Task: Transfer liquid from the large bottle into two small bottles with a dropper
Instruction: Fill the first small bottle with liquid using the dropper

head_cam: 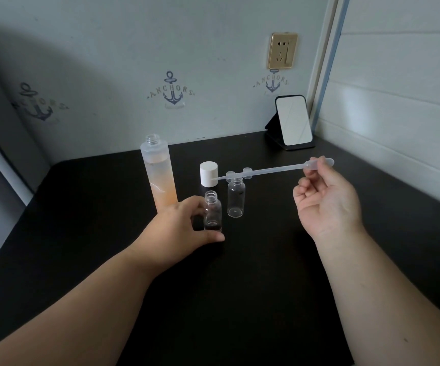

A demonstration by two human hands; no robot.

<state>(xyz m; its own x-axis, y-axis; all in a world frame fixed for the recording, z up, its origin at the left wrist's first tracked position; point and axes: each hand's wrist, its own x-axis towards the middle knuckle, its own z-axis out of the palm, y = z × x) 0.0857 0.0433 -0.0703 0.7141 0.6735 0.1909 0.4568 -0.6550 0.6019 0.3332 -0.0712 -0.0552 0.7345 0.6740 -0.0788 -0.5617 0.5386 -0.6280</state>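
The left hand [184, 225] grips the near small clear glass bottle [212, 211] beside the tall frosted bottle [158, 171], steadying it; the right hand [324, 199] pinches the translucent plastic dropper [266, 170] by its bulb, ready to squeeze.

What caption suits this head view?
Left hand steadies a small bottle while right hand holds the dropper near the open large bottle.

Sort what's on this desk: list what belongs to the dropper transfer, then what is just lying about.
Belongs to the job:
large bottle, uncapped, peach liquid inside
near small bottle, gripped by the left hand
far small bottle
dropper, its bulb pinched by the right hand
white cap
two small clear caps

Just lying about:
standing mirror
wall socket
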